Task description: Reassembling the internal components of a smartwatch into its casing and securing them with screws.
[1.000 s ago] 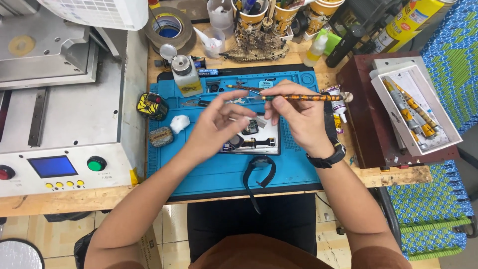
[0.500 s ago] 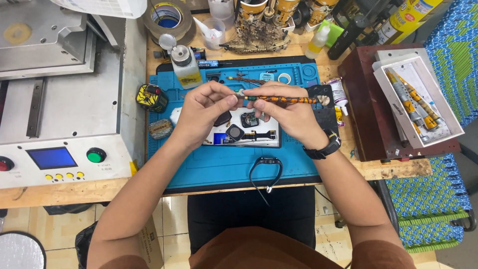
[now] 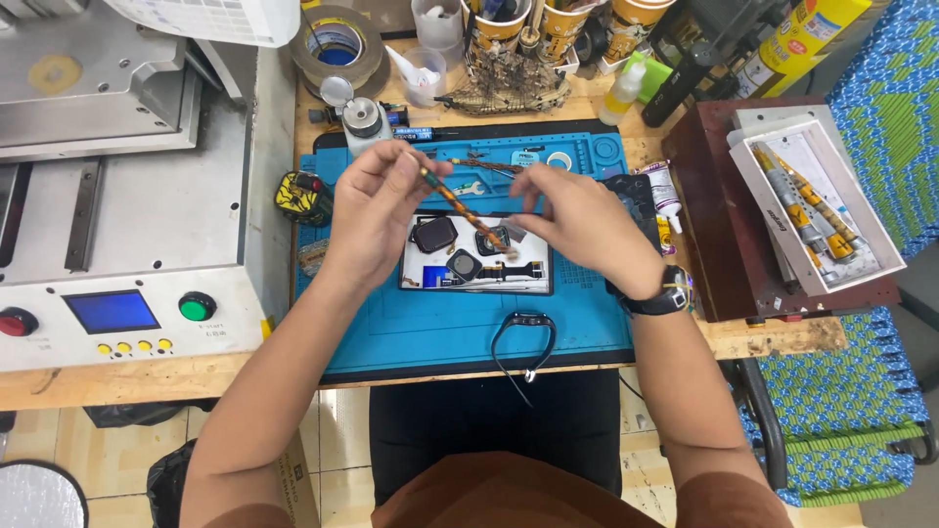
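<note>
My left hand [image 3: 377,210] pinches the upper end of a thin orange-and-green patterned tool [image 3: 460,207]. The tool slants down to the right over a small white tray [image 3: 416,282]. On the tray lie dark square watch bodies [image 3: 435,235] and other small parts. My right hand [image 3: 582,223], with a black wristwatch [image 3: 657,298] on its wrist, hovers with bent fingers at the tool's lower tip. Whether it grips the tip or a small part is unclear. A blue work mat [image 3: 440,332] lies under everything, and a black watch band [image 3: 523,337] rests near its front edge.
A grey machine with a blue screen [image 3: 112,311] and a green button [image 3: 197,306] fills the left. Tape rolls [image 3: 337,44], cups of tools [image 3: 494,24] and a small bottle [image 3: 364,122] line the back. At the right, a brown box carries a white tray of tubes [image 3: 812,205].
The tool was held level between both hands. It now slants, with its left end raised in my left hand and its tip lowered toward the tray. The right hand has loosened and shifted right.
</note>
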